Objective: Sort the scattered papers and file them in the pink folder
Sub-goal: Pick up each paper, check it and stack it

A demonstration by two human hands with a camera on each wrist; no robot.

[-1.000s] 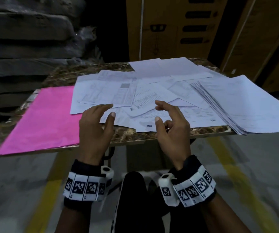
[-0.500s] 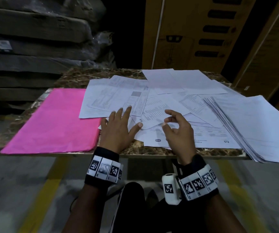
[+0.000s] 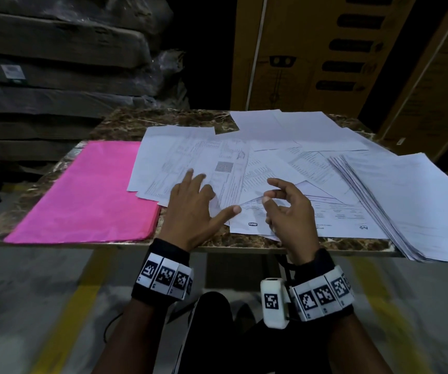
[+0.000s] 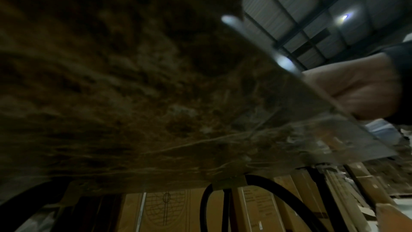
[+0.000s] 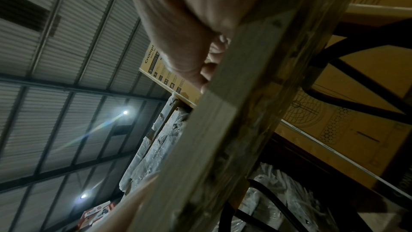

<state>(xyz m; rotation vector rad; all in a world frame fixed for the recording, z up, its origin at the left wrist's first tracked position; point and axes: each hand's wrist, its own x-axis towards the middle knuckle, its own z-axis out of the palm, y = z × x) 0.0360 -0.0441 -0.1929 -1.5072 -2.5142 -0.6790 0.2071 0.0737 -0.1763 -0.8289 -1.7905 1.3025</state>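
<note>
On the marble table (image 3: 125, 122), pink folder (image 3: 87, 195) lies flat and closed at the left end, its near edge along the table's front edge. Scattered papers (image 3: 266, 163) are spread just right of the folder, overlapping each other in a loose fan; leftmost sheets touch or slightly overlap the folder's right edge. Thick paper stack (image 3: 417, 201) sits right of the scattered papers, hanging past the table's near right corner.

Left hand (image 3: 193, 209) is palm down on the scattered papers beside the folder's right edge, fingers straight and spread, thumb out toward the right hand, gripping nothing. Right hand (image 3: 290, 211) sits over the near edge of the papers, right of the left hand, fingers loosely curled, thumb and index apart; cannot tell if they touch a sheet, no clear pinch.

Left wrist view: mostly the table underside, dark, with the right hand (image 4: 356, 91) seen past the edge. Right wrist view: palm (image 5: 178, 24) against the table edge (image 5: 223, 130), blurry.

Cardboard boxes (image 3: 312, 55) stand behind the table; wrapped dark slabs (image 3: 55, 63) are stacked behind the folder end.
</note>
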